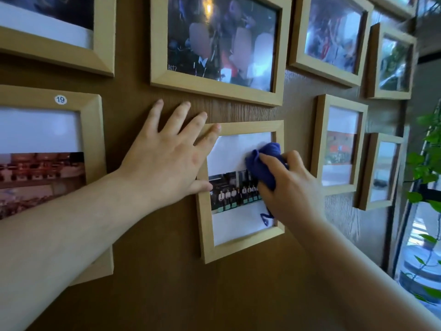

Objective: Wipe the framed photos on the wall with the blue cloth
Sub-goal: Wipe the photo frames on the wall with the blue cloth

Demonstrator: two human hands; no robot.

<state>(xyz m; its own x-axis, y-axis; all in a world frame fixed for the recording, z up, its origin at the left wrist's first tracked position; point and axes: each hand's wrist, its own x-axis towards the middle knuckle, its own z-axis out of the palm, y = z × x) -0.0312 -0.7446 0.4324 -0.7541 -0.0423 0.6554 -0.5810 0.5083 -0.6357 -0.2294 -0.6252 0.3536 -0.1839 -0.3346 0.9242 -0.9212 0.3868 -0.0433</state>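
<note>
On the brown wall [148, 271], going from its left edge to its right edge, I count nine wooden frames at least partly in view. The left hand [167, 161] lies flat on the wall with its fingers [198, 120] spread, and the forefinger and thumb touch the left side of the small frame [241, 252] in the middle to keep it steady. The right hand [291, 187] has its fingers curled around the blue cloth [262, 161], which is bunched and pressed on the glass at the right side of this frame. There is one cloth and two hands. I think the frame could tilt or slip off its hook if the cloth pushes too hard sideways. A loose corner of the cloth could also catch the frame's lower edge and pull it.
</note>
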